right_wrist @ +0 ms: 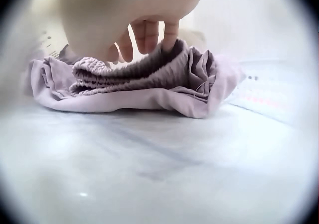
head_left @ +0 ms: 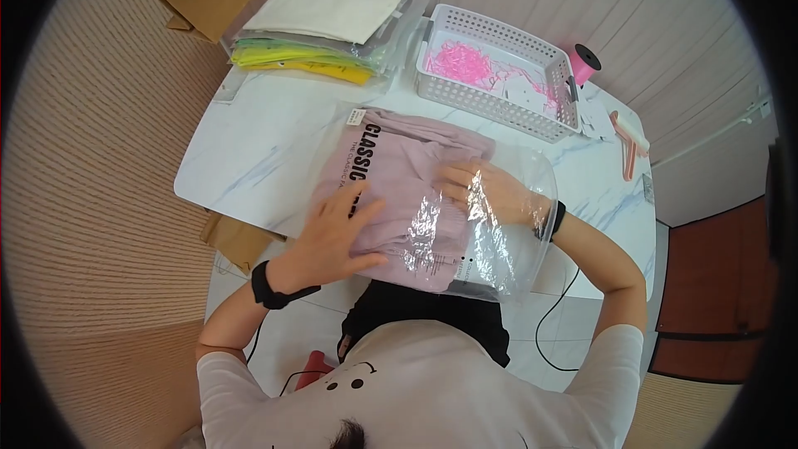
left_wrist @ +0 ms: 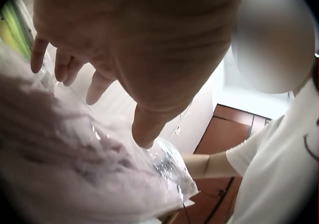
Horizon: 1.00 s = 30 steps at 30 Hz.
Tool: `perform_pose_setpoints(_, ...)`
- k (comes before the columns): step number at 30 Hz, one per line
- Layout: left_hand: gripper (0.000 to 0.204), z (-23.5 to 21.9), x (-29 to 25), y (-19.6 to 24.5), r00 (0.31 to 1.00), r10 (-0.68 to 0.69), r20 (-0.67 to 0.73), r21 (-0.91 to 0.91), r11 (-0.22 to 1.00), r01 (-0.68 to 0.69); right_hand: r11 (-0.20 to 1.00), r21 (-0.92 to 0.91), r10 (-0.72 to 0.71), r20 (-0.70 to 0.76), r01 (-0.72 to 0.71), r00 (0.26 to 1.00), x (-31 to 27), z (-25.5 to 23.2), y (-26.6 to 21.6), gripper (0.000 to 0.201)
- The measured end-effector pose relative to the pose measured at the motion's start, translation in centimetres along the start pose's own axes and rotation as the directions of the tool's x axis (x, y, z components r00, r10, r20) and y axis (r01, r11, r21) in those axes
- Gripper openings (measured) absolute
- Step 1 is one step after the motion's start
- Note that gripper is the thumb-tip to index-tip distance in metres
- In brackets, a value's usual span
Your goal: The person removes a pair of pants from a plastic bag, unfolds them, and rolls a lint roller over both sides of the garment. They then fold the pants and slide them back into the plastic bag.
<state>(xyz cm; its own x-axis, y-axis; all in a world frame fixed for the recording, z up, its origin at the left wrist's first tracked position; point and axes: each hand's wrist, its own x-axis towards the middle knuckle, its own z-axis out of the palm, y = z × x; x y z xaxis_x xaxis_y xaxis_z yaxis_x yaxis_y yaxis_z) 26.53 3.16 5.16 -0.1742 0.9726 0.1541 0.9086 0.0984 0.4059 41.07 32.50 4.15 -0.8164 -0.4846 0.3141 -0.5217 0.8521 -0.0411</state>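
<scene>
A folded pink garment lies inside a clear plastic bag with black "CLASSIC" lettering, at the table's front edge. The right hand is inside the bag, its fingers on the garment's right part. In the right wrist view, the fingers of that hand reach down to the gathered waistband. Spread fingers of the left hand lie over the bag's left side in the head view; the left wrist view shows this hand with its palm above the bagged garment.
A stack of bagged clothes stands at the back left. Behind the garment sits a white basket with pink shreds, beside a pink ribbon spool. A lint roller lies at the right edge. Brown paper is below the left edge.
</scene>
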Motion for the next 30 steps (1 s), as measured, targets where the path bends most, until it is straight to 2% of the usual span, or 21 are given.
perform_pose_setpoints(2,0.077,1.0,-0.1,0.1,1.0,0.011,0.009,0.015,1.0,-0.011,0.999,-0.038,0.001,-0.074,-0.004,0.997,1.7,0.1,-0.5,0.038)
perform_pose_setpoints(5,0.079,1.6,0.0,0.0,0.999,0.037,0.015,0.024,0.999,-0.038,0.958,-0.285,0.074,0.102,-0.042,0.992,2.3,0.2,-1.4,0.046)
perform_pose_setpoints(8,0.081,1.4,-0.1,0.1,0.998,0.05,0.025,0.016,0.999,-0.05,0.853,-0.52,0.142,0.144,-0.047,0.979,3.5,0.2,-3.2,0.046)
perform_pose_setpoints(11,0.082,1.4,-0.2,0.1,0.998,0.057,0.024,0.037,0.998,-0.058,0.979,-0.204,0.057,0.137,-0.029,0.989,4.0,0.6,-3.1,0.043)
perform_pose_setpoints(14,0.081,1.5,-0.1,0.1,0.997,0.072,0.012,0.045,0.996,-0.073,0.998,0.007,0.058,-0.046,-0.058,0.997,4.9,3.4,-1.9,0.039)
perform_pose_setpoints(17,0.08,1.8,-0.1,0.0,0.997,0.079,-0.005,0.027,0.997,-0.079,0.987,0.06,0.149,0.05,-0.152,0.988,5.7,3.9,-0.6,0.041)
perform_pose_setpoints(20,0.077,1.9,-0.5,-0.1,0.995,0.095,-0.018,0.035,0.995,-0.094,0.973,0.035,0.23,-0.001,-0.23,0.973,6.0,4.3,0.2,0.044)
perform_pose_setpoints(23,0.073,1.8,-0.9,-0.3,0.994,0.107,-0.012,0.038,0.994,-0.107,0.902,-0.049,0.426,-0.043,-0.428,0.904,5.8,5.4,1.3,0.047)
perform_pose_setpoints(26,0.07,1.8,-1.1,-0.1,0.994,0.104,-0.023,0.019,0.994,-0.103,0.863,-0.053,0.501,-0.022,-0.502,0.865,6.2,6.2,2.3,0.049)
perform_pose_setpoints(29,0.066,1.6,-1.7,-0.3,0.995,0.096,-0.041,-0.077,0.992,-0.099,0.892,-0.022,0.452,0.002,-0.452,0.892,6.1,5.3,1.9,0.051)
perform_pose_setpoints(30,0.064,1.5,-2.2,-0.6,0.995,0.092,-0.047,-0.12,0.988,-0.098,0.918,-0.024,0.395,0.002,-0.395,0.919,6.0,4.8,1.7,0.052)
